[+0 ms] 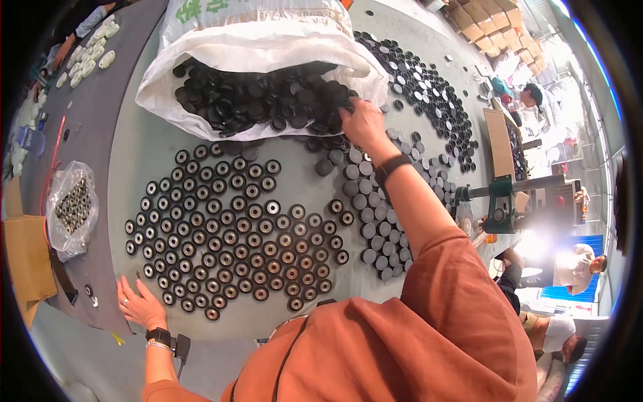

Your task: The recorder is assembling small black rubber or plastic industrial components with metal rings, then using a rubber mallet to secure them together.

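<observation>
My right hand (365, 124) reaches to the right side of the mouth of a white woven sack (248, 60). Its fingers close on round black caps (295, 100) that fill the sack; the fingertips are partly hidden among them. Below the sack, many black rings with metal centres (231, 236) lie in rows on the grey-green table (288, 191). My left hand (140, 305), fingers spread and holding nothing, is at the table's near left edge beside these rings. Grey-topped round caps (368, 214) stand packed together under and beside my right forearm.
More black and grey caps (429, 87) are scattered at the far right. A green bench press (502, 204) stands to the right, with people beyond it. On the left are a clear bag of small metal parts (74, 208), a cardboard box (30, 264) and pale plastic parts (90, 53).
</observation>
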Available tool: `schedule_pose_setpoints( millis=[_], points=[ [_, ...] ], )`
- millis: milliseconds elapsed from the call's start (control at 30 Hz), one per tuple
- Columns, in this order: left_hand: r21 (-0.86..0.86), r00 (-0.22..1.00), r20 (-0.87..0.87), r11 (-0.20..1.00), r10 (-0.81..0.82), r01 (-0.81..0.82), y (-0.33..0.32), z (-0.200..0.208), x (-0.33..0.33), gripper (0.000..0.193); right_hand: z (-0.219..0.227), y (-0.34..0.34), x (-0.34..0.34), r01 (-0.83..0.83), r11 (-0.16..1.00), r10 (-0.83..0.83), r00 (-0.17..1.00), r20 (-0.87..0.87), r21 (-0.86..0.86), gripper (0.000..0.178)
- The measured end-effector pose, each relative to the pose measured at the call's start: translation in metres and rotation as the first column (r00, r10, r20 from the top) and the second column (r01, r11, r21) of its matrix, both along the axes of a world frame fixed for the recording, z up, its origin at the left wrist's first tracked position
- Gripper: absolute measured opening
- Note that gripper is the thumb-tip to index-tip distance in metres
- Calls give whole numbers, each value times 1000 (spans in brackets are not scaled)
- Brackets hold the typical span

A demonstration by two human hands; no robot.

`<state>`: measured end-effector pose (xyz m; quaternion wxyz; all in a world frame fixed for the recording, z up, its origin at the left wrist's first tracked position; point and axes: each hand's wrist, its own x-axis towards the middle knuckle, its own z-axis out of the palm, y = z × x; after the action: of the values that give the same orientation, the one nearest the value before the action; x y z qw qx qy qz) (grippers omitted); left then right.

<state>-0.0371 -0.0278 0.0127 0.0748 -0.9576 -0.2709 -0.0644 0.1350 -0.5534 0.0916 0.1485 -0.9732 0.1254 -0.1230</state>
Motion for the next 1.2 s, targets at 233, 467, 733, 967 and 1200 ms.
schedule_pose_setpoints(
  millis=[233,467,733,967,1200],
  points=[
    [-12,1000,12,1000,-22,23,-1,-2,2,43,-8,52,63,-75,916,46,995,83,394,42],
    [-40,1000,14,999,-15,15,-3,1,1,43,27,17,67,-35,663,-179,963,204,748,22],
    [-25,1000,17,1000,-18,19,-2,2,2,42,-4,30,46,-70,961,39,992,121,267,21],
    [-62,1000,5,998,-7,8,-5,6,1,42,-17,97,94,-326,936,346,921,180,-136,24],
    [-53,1000,18,998,-22,23,-5,5,3,44,-3,97,104,-366,899,352,931,-97,-241,19]
  ],
)
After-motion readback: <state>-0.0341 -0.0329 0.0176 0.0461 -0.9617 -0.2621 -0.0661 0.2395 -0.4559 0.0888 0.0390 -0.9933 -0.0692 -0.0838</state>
